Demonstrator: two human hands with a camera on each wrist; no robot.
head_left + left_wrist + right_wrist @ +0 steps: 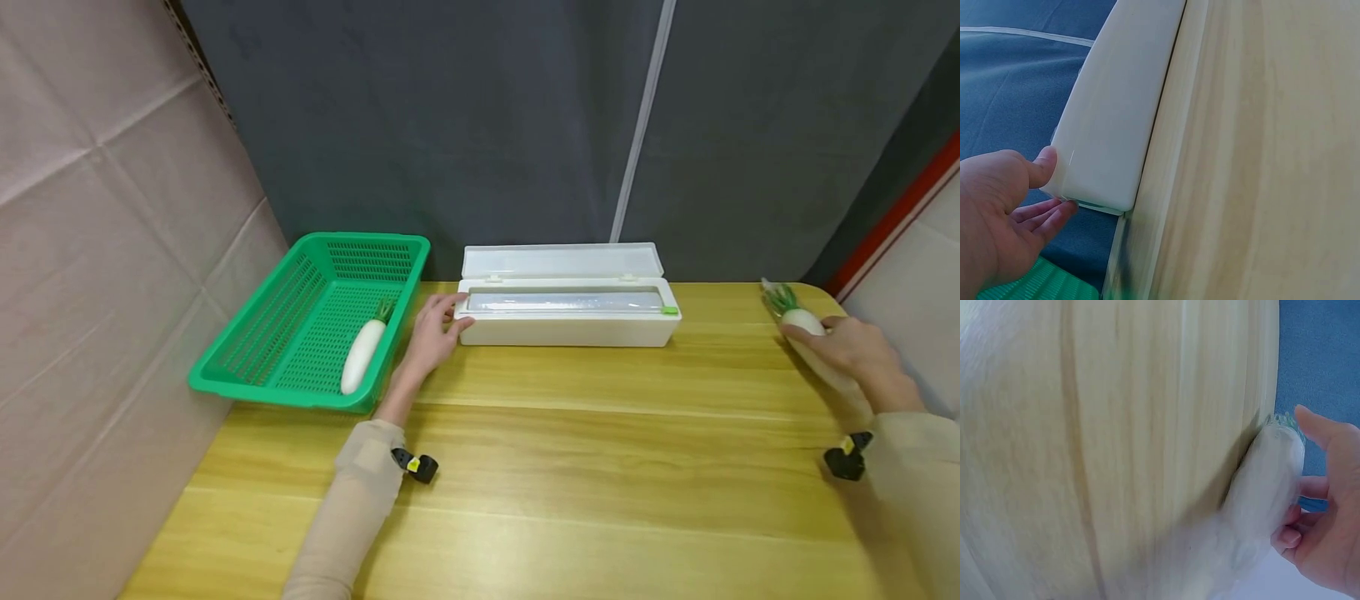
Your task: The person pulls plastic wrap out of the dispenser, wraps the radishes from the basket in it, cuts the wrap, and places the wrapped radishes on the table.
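Observation:
At the left end of a white cling film box (566,333), my left hand (431,333) holds the corner, its thumb on the front and its fingers on the end. The left wrist view shows this hand (1004,212) against the box's end (1100,169). The box's clear lid (562,261) stands raised, with a roll of film (566,302) inside. Far to the right, my right hand (858,350) holds a white radish (802,321) with green stem ends, wrapped in clear film. In the right wrist view, curled fingers (1288,536) touch the side of the wrapped radish (1266,481).
Left of the box stands a green plastic basket (206,382) with another white radish (363,357) in it. A green slider (670,310) sits at the box's right end. Dark cloth (450,125) hangs behind the wooden table (585,483); pale walls flank it.

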